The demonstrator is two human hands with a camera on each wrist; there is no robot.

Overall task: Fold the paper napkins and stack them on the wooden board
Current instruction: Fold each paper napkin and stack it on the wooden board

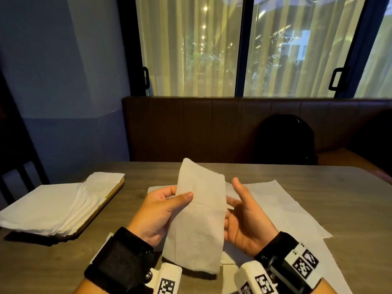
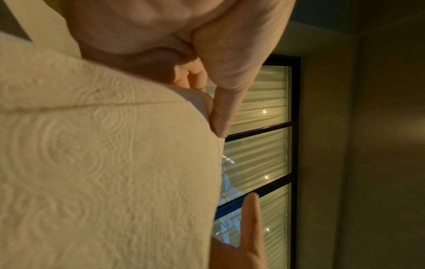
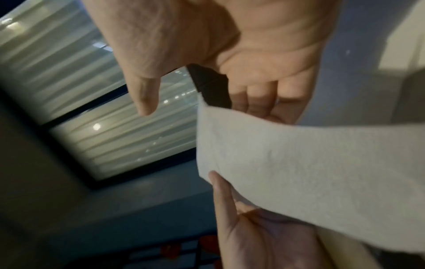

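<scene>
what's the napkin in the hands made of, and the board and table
Napkin: soft embossed paper, matte; swirl pattern shows in the left wrist view. Board: looks like light wood with a smooth rounded rim. Table: wood-grain top, grey-brown, matte; solid wood or laminate, cannot tell.

The person is wearing black wrist straps [image 1: 118, 259] carrying white camera mounts [image 1: 254, 279] bearing black-and-white square markers [image 1: 303, 266]; both hands are showing bare.

Long folded white paper napkin [image 1: 199, 221] with embossed pattern, held upright above the table, a stack of folded napkins [image 1: 48, 209] lying on the wooden board [image 1: 106, 200] at the left, unfolded napkins [image 1: 282, 206] flat behind.
</scene>
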